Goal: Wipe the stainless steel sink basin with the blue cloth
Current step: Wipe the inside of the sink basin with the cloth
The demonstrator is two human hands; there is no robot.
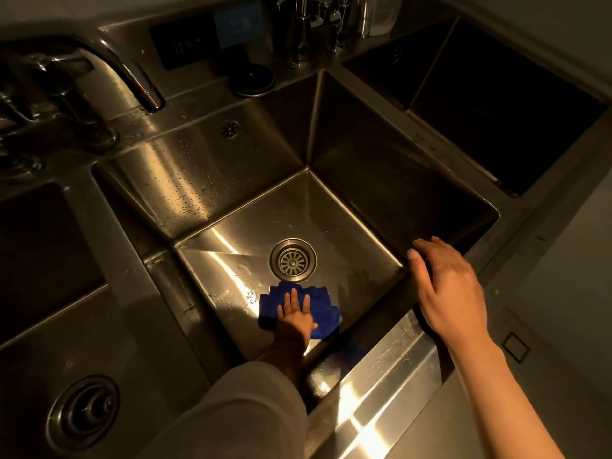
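Left hand (296,314) pressed flat on the crumpled blue cloth (323,313) beside the round steel drain (293,260), right hand (447,289) open on the rim; an unpinned cloth edge could slip into the drain

I see my left arm in a loose, pale grey-beige fabric sleeve (238,409) pushed up so its soft rolled edge ends partway along the forearm, leaving the wrist and left hand (295,318) bare. My right hand (447,286) and forearm are bare with no sleeve in view, and neither hand shows rings, a watch or gloves.
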